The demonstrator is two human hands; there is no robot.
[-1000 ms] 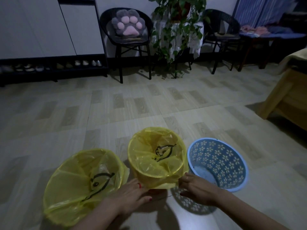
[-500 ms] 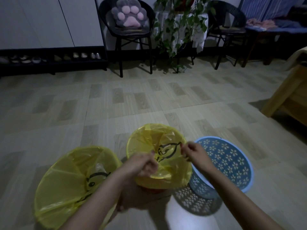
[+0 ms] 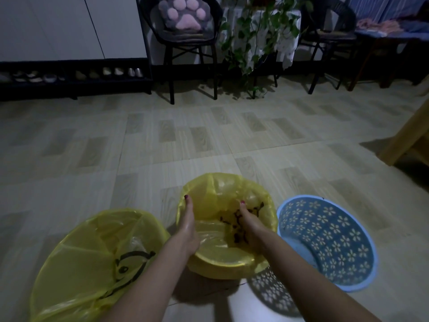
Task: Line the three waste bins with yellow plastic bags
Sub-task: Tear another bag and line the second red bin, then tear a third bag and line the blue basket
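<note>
Yellow crinkled plastic lines two of three round bins at the frame's bottom.

Both hands reach into the middle bag-lined bin: left hand and right hand lie flat, fingers extended against the film. Lower left sits the other lined bin; lower right, touching the middle one, the bare blue perforated plastic basket. Beyond, open tiled floor runs to a black chair.

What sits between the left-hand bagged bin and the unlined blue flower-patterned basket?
In the head view, the middle bin lined with a yellow plastic bag, with both hands, left and right, pressed inside it.
</note>
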